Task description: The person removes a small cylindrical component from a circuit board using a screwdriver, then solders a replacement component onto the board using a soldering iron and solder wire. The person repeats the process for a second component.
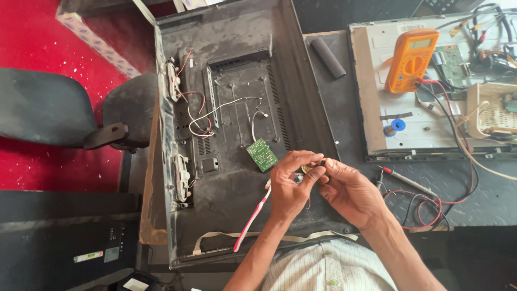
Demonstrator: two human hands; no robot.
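Two hands meeting over the dusty back cover (237,108) of a flat screen set. Left hand (291,186) curled almost shut, thumb and fingers pinching a small round part (308,169), pink-and-white toothbrush (251,218) trapped against the palm, handle trailing down toward the wrist. Right hand (350,188) closed too, fingertips on the same part from the other side. Green circuit board (262,154) just up-left of the left knuckles. Orange multimeter (411,59) well apart, far right.
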